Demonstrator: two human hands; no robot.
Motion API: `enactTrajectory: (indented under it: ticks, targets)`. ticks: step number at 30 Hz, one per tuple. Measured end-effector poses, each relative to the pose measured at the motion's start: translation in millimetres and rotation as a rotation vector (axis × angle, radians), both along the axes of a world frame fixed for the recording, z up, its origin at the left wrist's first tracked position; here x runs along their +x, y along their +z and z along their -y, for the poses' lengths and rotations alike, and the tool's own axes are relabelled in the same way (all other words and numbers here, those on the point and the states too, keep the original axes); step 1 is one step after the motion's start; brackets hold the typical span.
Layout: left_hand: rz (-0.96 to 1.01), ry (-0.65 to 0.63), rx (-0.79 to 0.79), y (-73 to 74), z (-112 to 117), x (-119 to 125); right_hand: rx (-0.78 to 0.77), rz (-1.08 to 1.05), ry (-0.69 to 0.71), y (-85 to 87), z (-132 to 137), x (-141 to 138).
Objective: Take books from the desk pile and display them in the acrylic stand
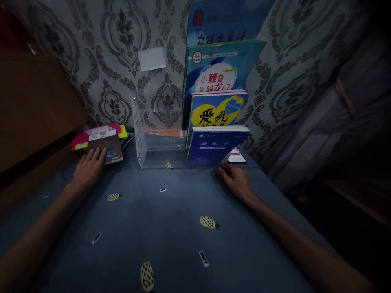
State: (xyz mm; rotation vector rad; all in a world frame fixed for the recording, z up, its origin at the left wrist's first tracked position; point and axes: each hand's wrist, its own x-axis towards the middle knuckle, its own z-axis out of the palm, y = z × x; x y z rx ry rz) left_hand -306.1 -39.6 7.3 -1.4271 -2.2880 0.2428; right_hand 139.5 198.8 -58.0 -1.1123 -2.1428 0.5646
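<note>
My left hand [91, 166] lies with its fingers stretched over the lower part of a dark-covered book [105, 147], which tops a small pile at the left. Fingers curled together, my right hand [236, 180] rests on the cloth at the front right corner of a clear acrylic book rack [159, 159]. Whatever those fingers hold, if anything, is hidden. Just behind them a dark blue book [210, 146] stands in the rack's front tier. Behind it rise a blue-and-yellow book [218, 112], a teal picture book [224, 65] and a tall blue book [226, 20].
Pink and yellow booklets [82, 138] stick out under the dark book. A phone [236, 156] lies right of the rack. Patterned blue cloth [171, 228] covers the surface. A brown box-like panel [33, 106] borders the left, a pale curtain [324, 114] the right.
</note>
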Motion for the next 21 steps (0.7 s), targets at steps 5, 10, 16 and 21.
enactTrajectory:
  ticks: [5, 10, 16, 21]
  targets:
    - [0.135, -0.096, -0.013, -25.8, 44, 17, -0.002, 0.006, -0.007, -1.0, -1, 0]
    - [0.509, -0.153, -0.180, -20.0, 62, 12, -0.012, 0.027, -0.031, -2.1, -1, -1]
    - [0.467, -0.022, -0.018, -19.5, 8, -21, -0.008, 0.055, -0.034, 1.5, 2, -1]
    - [0.511, -0.040, -0.009, -40.0, -14, -42, -0.011, 0.044, -0.030, 1.3, 3, -2]
